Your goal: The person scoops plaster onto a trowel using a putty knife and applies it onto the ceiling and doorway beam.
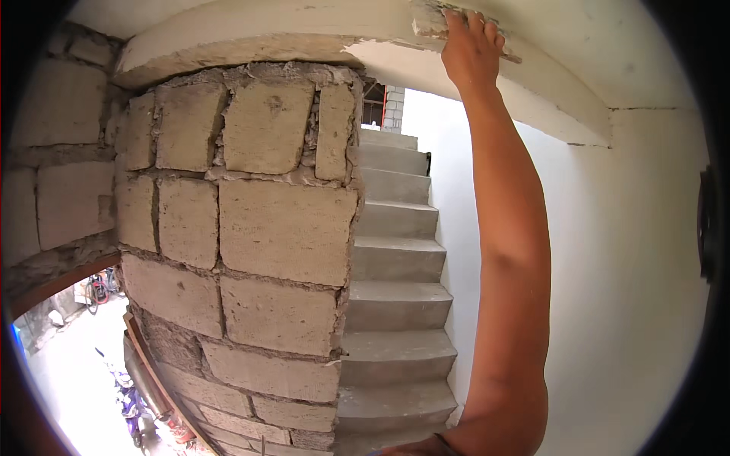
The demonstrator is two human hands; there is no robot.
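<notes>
Arm raised above a bare concrete staircase [395, 296], I hold a flat, plaster-crusted hand float [430, 20] up at a pale beam [274, 34] in my right hand [473, 57]. The float sits high on the beam, nearer the beam's right end than its left, close to where the beam joins the ceiling [608, 38]. My fingers are bent and spread over the tool's back, gripping it; my thumb is hard to make out, and I cannot tell whether a handle lies under my palm. My left hand is out of view.

The float looks like a stiff board, probably light at first lift but tiring at full reach, and heavier wherever plaster has caked on. It should not be fragile, though its thin edges could chip, and any damp film would make it slippery. The best hold is likely its middle, fingers spread and wrist firm, so that neither end tips away from the beam.

To the left, a rough block wall [285, 228] rises to the beam's lower edge; to the right stands a smooth white wall [601, 289].
</notes>
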